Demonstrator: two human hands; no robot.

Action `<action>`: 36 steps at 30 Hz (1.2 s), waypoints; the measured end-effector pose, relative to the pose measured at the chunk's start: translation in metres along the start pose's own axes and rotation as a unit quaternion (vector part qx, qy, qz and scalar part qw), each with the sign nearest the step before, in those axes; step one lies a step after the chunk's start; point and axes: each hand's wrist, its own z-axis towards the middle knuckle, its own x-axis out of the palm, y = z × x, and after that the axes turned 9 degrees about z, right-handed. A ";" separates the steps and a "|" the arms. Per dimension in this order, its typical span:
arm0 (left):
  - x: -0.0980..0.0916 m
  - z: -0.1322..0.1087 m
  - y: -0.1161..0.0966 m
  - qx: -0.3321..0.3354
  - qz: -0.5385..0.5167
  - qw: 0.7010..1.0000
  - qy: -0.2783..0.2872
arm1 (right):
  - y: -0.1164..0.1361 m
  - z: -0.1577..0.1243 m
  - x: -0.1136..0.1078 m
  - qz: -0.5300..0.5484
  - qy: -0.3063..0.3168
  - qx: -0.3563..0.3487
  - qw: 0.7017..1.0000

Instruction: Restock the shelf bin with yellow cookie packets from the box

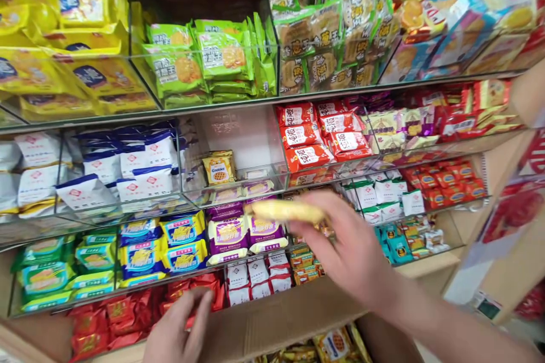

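Observation:
My right hand (349,249) is raised in front of the shelves, fingers pinched on a yellow snack packet (287,211), which is blurred. It hovers before the middle shelf, below a nearly bare clear bin (238,147) that holds one yellow cookie packet (219,168). My left hand (176,329) is low at the front, fingers together and resting on the upper flap of a cardboard box (272,317). Inside the box lie more yellow cookie packets (336,345).
Tiered clear bins hold snack packets: yellow (72,51) and green (204,57) on top, white-blue (128,164) and red (315,136) in the middle, purple (242,232), blue-yellow (170,244) and red (114,317) lower down. A wooden shelf end (515,272) stands at right.

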 end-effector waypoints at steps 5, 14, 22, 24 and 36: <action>0.012 0.019 0.037 -0.036 0.057 0.992 0.104 | -0.030 0.112 0.047 -0.130 0.129 0.012 0.983; 0.017 0.005 0.035 -0.001 0.063 0.985 0.162 | -0.086 0.166 0.148 -0.227 0.378 0.067 0.895; 0.022 0.010 0.035 -0.011 0.051 0.978 0.201 | -0.103 0.158 0.165 -0.235 0.361 0.110 0.896; 0.022 0.012 0.035 -0.011 0.051 0.975 0.215 | -0.104 0.158 0.168 -0.241 0.379 0.127 0.884; 0.020 0.013 0.036 -0.015 0.115 0.967 0.226 | -0.062 0.152 0.135 -0.150 0.205 0.032 0.967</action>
